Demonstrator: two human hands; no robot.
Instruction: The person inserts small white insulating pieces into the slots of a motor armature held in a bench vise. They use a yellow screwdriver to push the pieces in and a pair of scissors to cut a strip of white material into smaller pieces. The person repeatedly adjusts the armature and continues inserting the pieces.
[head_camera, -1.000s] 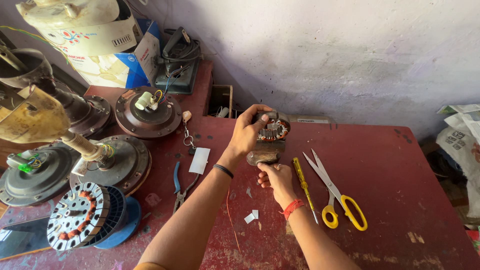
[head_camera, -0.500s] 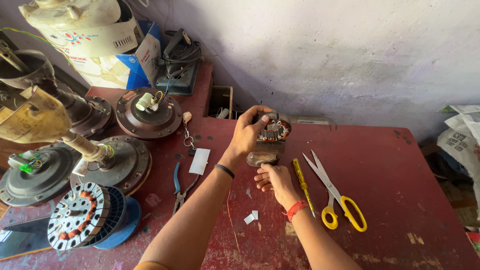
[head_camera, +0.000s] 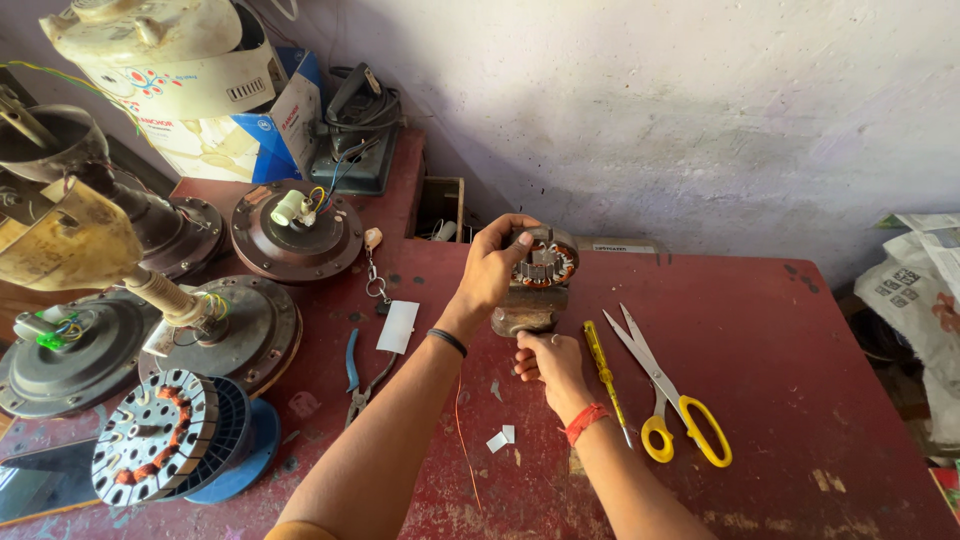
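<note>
Motor stator (head_camera: 541, 268) above red table (head_camera: 780, 340)

Fan repair workshop: dismantled ceiling-fan motors (head_camera: 295, 232), pliers (head_camera: 362, 378).

Red table (head_camera: 780, 340), yellow-handled scissors (head_camera: 672, 388), yellow screwdriver (head_camera: 603, 374) (blue-handled pliers (head_camera: 360, 375))

Red table (head_camera: 780, 340) bearing scissors (head_camera: 672, 390), screwdriver (head_camera: 603, 372), pliers (head_camera: 360, 375)
</note>
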